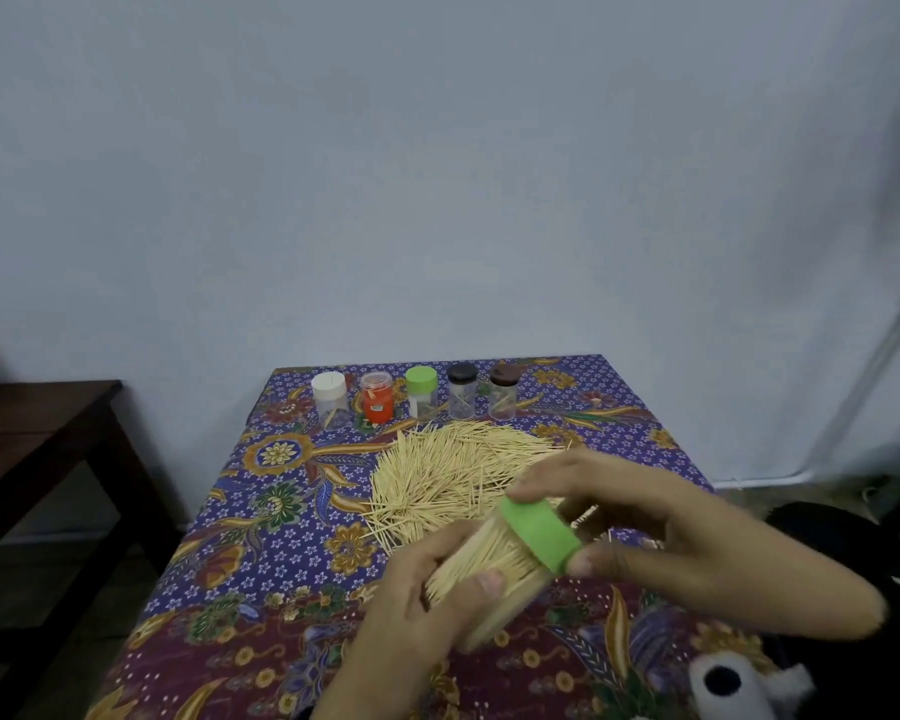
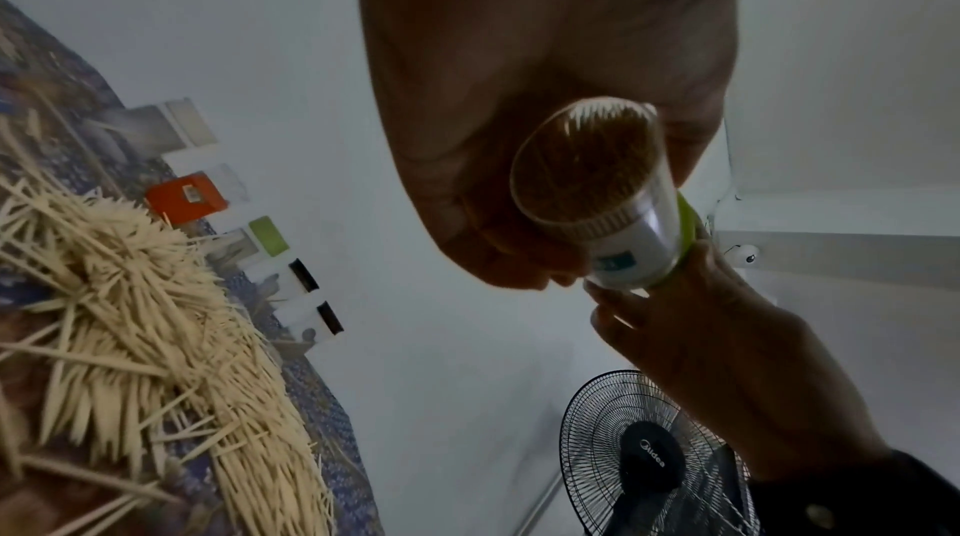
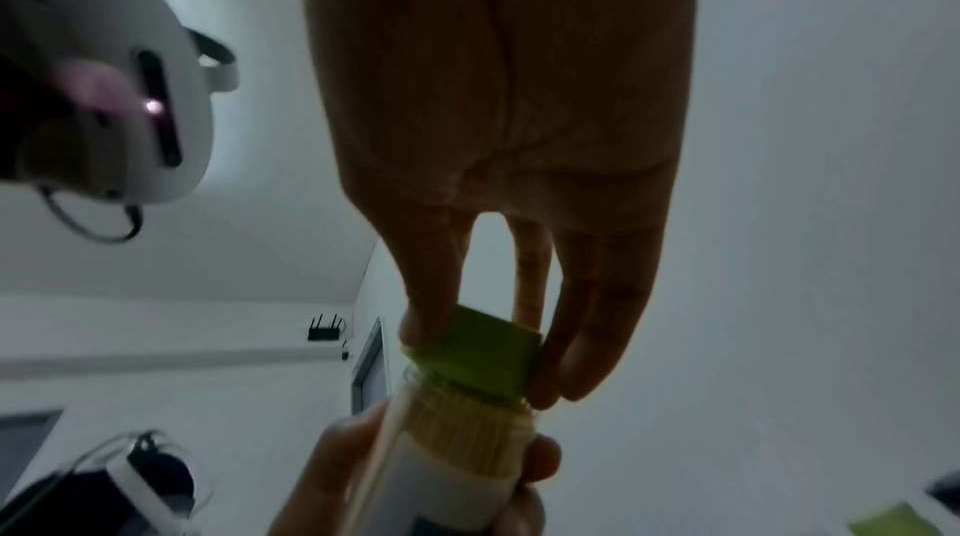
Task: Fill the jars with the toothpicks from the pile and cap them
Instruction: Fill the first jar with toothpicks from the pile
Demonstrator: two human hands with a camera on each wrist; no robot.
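Capping is under way: the left hand (image 1: pixel 427 579) grips the full toothpick jar (image 1: pixel 484 574) while the right hand (image 1: pixel 619 517) pinches its green cap (image 1: pixel 539 532). The cap looks slightly askew in the right wrist view, so next it likely needs squaring and twisting tight.

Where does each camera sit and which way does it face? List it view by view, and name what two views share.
Head: worn on the head, looking forward and down at the table, pile and five far jars; both hands show.
Left wrist: looks along the left hand at the jar; the right hand's fingers show too.
Right wrist: looks along the right hand at the green cap; left fingers show below.
Shared: all three show the jar and cap; head and left wrist share the pile.
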